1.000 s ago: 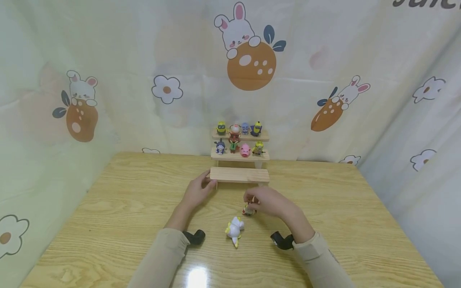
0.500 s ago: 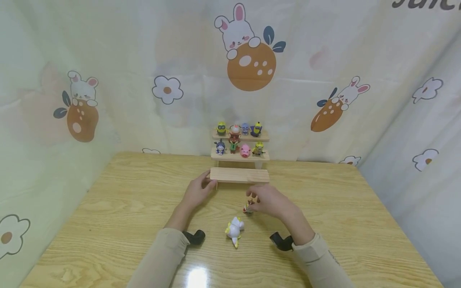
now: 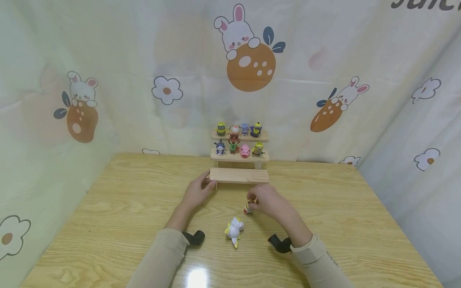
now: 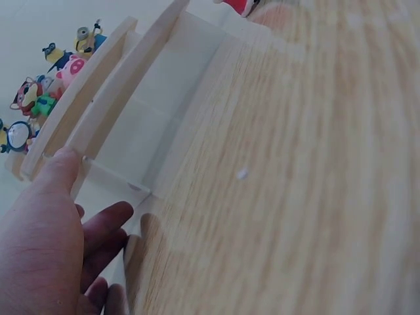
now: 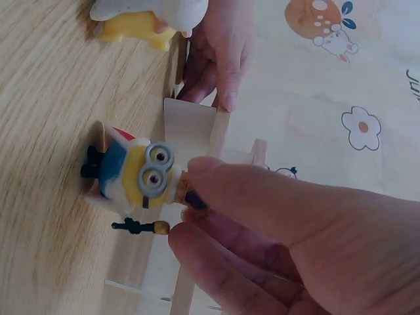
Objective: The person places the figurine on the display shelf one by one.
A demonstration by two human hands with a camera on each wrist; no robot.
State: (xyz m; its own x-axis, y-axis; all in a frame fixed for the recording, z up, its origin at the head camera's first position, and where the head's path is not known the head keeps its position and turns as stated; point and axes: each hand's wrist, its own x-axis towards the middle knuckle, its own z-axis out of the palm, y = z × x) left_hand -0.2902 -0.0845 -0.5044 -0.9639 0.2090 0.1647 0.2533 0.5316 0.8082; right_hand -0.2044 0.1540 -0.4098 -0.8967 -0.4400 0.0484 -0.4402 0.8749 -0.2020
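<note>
My right hand pinches a minion figurine by its top between thumb and forefinger. It has grey goggles, blue clothes, a red cape with white trim and a dark sceptre. Whether its feet touch the table is hard to tell. At the stand's left end, my left hand touches the lowest shelf with fairly straight fingers; the left wrist view shows the fingertips beside its thin side panel. Nearer the person, a white and yellow toy figurine lies on the table.
Several small figurines stand on the two upper shelves, among them a pink pig, a fox-like figure and a yellow minion. Behind the wooden table hangs a printed curtain.
My right hand has shifted slightly right with the minion figurine, which shows at a somewhat different angle. The left hand, the stand and the white figurine look unmoved.
</note>
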